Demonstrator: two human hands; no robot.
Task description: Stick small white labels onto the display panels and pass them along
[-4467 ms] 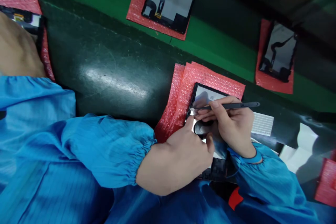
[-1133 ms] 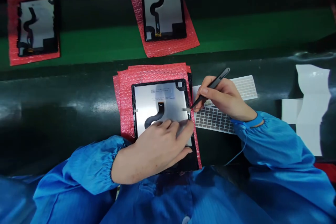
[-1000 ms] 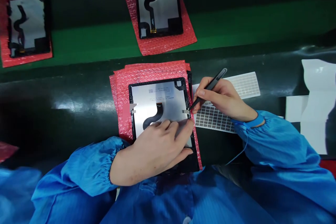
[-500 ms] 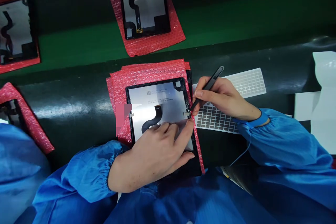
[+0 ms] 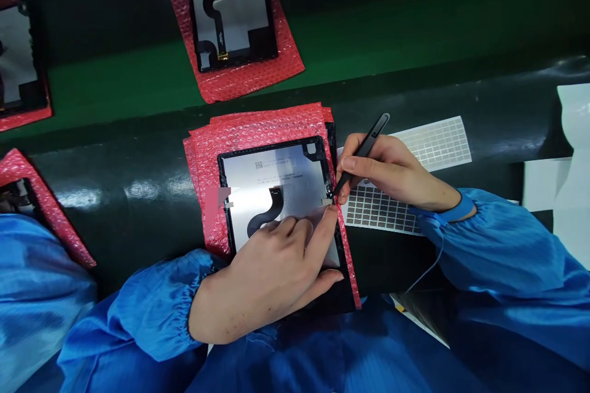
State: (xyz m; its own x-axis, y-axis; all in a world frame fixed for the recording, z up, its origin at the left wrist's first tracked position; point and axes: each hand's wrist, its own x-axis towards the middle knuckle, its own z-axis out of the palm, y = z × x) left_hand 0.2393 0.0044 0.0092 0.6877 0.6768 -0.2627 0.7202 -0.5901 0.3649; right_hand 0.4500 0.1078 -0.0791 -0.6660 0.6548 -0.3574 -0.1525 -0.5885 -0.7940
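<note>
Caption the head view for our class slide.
Left hand rests on a flat panel over red bubble wrap; right hand holds black tweezers at the panel's edge.

silver panel (image 5: pixel 299 204) on bubble wrap (image 5: pixel 267 125), black tweezers (image 5: pixel 367 146) tilted

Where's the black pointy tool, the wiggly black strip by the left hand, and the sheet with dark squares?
Black pointy tool (image 5: pixel 367 145), head view: the middle of its shaft.
Wiggly black strip (image 5: pixel 273 209), head view: its upper part.
Sheet with dark squares (image 5: pixel 380 209), head view: middle of its grid.
</note>
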